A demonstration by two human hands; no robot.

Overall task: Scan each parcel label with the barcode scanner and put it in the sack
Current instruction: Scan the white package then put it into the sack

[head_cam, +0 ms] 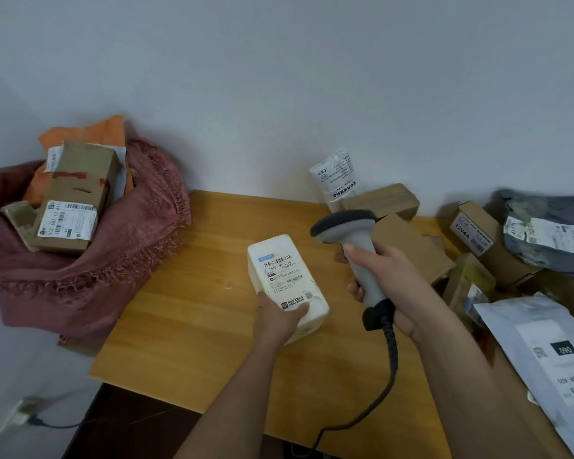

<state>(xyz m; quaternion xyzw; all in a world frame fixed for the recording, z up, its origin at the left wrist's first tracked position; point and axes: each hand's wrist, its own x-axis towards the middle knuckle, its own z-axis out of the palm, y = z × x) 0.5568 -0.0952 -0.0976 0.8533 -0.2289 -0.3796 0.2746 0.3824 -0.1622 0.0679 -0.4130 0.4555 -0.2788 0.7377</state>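
Note:
A white foam parcel (pixel 285 279) with a printed barcode label on top sits in the middle of the wooden table (pixel 186 326). My left hand (pixel 279 318) grips its near end, thumb on the label. My right hand (pixel 383 276) holds the grey barcode scanner (pixel 348 236) by its handle, head pointing left toward the parcel. The scanner's black cable (pixel 390 366) hangs off the table's front edge. The reddish-pink woven sack (pixel 120 256) stands open at the left, beside the table, holding labelled cardboard boxes (pixel 73 207).
Several parcels lie piled at the right of the table: brown cardboard boxes (pixel 408 240), a grey mailer bag (pixel 550 233), a white mailer (pixel 544 356) and a clear plastic bag (pixel 337 177) against the wall. A wall socket with a plug (pixel 20 415) sits low at the left.

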